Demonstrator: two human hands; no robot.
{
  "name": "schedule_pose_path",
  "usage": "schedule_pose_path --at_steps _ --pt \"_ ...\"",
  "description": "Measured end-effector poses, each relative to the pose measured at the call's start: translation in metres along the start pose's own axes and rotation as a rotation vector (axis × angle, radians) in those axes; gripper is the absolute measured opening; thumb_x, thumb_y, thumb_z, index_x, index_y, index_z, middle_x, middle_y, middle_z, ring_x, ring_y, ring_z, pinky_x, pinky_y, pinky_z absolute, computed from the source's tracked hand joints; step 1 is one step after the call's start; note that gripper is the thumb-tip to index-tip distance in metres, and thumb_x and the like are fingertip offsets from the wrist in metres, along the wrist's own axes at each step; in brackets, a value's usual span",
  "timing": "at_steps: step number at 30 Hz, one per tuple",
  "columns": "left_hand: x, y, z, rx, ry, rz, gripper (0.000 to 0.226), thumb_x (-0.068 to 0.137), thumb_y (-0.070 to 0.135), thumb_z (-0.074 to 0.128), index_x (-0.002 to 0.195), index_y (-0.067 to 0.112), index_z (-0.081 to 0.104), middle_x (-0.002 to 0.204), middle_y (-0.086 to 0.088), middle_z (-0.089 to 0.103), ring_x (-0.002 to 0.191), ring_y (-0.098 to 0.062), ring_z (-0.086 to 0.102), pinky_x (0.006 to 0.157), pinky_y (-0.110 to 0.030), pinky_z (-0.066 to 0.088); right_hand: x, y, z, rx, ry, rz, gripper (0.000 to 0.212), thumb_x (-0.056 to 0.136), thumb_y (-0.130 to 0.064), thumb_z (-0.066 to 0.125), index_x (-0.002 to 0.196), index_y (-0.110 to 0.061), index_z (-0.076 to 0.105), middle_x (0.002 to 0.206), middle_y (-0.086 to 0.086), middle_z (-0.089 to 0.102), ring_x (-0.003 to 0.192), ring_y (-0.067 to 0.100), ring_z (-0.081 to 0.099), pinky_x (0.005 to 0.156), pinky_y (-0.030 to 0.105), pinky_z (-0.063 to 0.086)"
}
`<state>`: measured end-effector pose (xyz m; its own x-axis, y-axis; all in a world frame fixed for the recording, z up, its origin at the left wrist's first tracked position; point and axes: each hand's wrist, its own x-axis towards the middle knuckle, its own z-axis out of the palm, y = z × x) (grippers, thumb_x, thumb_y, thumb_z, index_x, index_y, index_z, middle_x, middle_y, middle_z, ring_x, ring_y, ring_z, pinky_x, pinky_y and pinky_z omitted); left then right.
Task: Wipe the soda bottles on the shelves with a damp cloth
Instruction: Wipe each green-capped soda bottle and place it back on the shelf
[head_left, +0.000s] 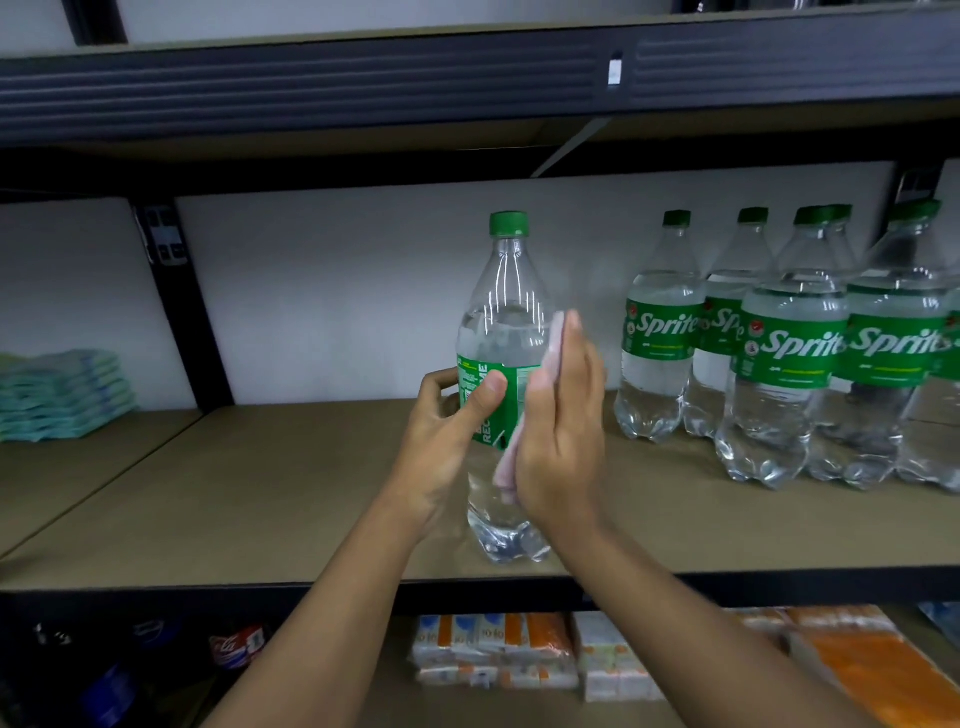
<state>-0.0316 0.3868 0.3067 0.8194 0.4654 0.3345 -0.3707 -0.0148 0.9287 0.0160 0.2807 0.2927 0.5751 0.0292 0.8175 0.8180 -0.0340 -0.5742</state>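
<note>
A clear Sprite bottle (505, 322) with a green cap and green label stands upright near the front edge of the middle shelf (260, 493). My left hand (447, 436) grips it at the label, thumb across the front. My right hand (558, 431) presses a pale pink cloth (550, 358) flat against the bottle's right side, fingers straight and pointing up. The cloth shows only as a thin strip between palm and bottle. Several more Sprite bottles (789, 348) stand grouped at the right of the same shelf.
A stack of folded teal cloths (62, 395) lies on the neighbouring shelf at the left. The dark beam of the upper shelf (363, 83) hangs overhead. Below are orange and white packets (519, 649) and dark bottles (234, 644).
</note>
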Motion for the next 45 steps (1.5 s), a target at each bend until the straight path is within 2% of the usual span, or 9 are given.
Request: schedule_pose_path --at_steps 3,6,10,17,27,32,38,42,45 --pt "-0.003 0.003 -0.003 0.043 -0.030 0.002 0.076 0.071 0.071 0.080 0.125 0.020 0.064 0.119 0.001 0.073 0.110 -0.011 0.069 0.089 -0.024 0.049 -0.038 0.024 -0.004 -0.024 -0.075 0.025 0.053 0.110 -0.039 0.026 0.157 -0.048 0.004 0.159 -0.031 0.015 0.151 -0.001 0.020 0.119 0.013 0.019" --pt "-0.005 0.006 -0.008 0.117 -0.106 0.017 0.065 0.085 0.071 0.062 0.134 0.029 0.065 0.129 0.011 0.071 0.122 -0.004 0.063 0.102 -0.030 0.045 -0.048 0.032 -0.011 -0.024 -0.141 0.061 0.054 0.109 -0.039 0.028 0.155 -0.051 0.002 0.160 -0.020 0.022 0.150 -0.004 0.022 0.114 0.006 0.019" --pt "-0.001 0.008 -0.009 0.130 -0.120 0.011 0.070 0.081 0.079 0.057 0.142 0.046 0.053 0.134 0.014 0.067 0.128 -0.013 0.061 0.113 -0.053 0.044 -0.012 0.008 -0.007 -0.005 -0.113 0.053 0.050 0.111 -0.037 0.029 0.158 -0.046 0.014 0.156 -0.016 0.029 0.144 -0.006 0.031 0.112 0.011 0.029" --pt "-0.001 0.005 0.002 0.084 -0.107 0.040 0.089 0.062 0.091 0.069 0.131 0.036 0.060 0.124 0.000 0.073 0.119 -0.024 0.068 0.108 -0.058 0.049 0.052 -0.027 -0.005 0.019 -0.033 -0.029 0.045 0.110 -0.032 0.036 0.154 -0.029 0.043 0.150 -0.013 0.047 0.137 -0.001 0.042 0.112 0.025 0.037" --pt "-0.006 0.010 0.000 0.126 -0.080 0.072 0.081 0.068 0.082 0.068 0.130 0.030 0.064 0.123 0.007 0.074 0.117 -0.010 0.069 0.099 -0.033 0.055 -0.055 0.032 -0.003 0.076 -0.057 0.124 0.051 0.110 -0.048 0.024 0.159 -0.046 0.014 0.159 -0.004 0.035 0.145 0.023 0.043 0.116 0.051 0.039" --pt "-0.008 0.011 -0.001 0.155 -0.074 0.077 0.078 0.071 0.080 0.065 0.130 0.029 0.064 0.121 0.005 0.075 0.115 -0.013 0.070 0.102 -0.038 0.054 -0.010 -0.006 -0.008 0.080 -0.051 0.115 0.049 0.110 -0.040 0.029 0.158 -0.046 0.018 0.151 -0.010 0.038 0.134 -0.004 0.043 0.106 0.015 0.038" --pt "-0.010 0.013 -0.001 0.227 -0.059 0.089 0.072 0.078 0.081 0.059 0.131 0.032 0.063 0.118 0.010 0.074 0.112 -0.005 0.069 0.097 -0.030 0.052 0.044 -0.029 -0.008 0.021 -0.066 0.016 0.046 0.111 -0.039 0.033 0.157 -0.035 0.035 0.150 -0.015 0.041 0.139 0.005 0.043 0.114 0.034 0.039" --pt "-0.016 0.014 0.006 0.159 0.012 0.060 0.070 0.079 0.080 0.058 0.131 0.034 0.052 0.111 0.012 0.072 0.100 0.003 0.070 0.093 -0.026 0.053 0.001 -0.004 -0.001 0.013 -0.007 0.012 0.050 0.110 -0.045 0.027 0.159 -0.047 0.016 0.160 -0.015 0.028 0.143 0.016 0.042 0.109 0.052 0.046" --pt "-0.015 0.015 0.008 0.092 0.061 0.024 0.064 0.074 0.072 0.052 0.123 0.032 0.046 0.106 0.014 0.068 0.094 0.002 0.070 0.093 -0.028 0.052 -0.041 0.014 0.002 -0.051 -0.044 -0.007 0.058 0.109 -0.042 0.027 0.159 -0.049 0.000 0.166 -0.010 0.015 0.155 0.012 0.021 0.122 0.047 0.032"
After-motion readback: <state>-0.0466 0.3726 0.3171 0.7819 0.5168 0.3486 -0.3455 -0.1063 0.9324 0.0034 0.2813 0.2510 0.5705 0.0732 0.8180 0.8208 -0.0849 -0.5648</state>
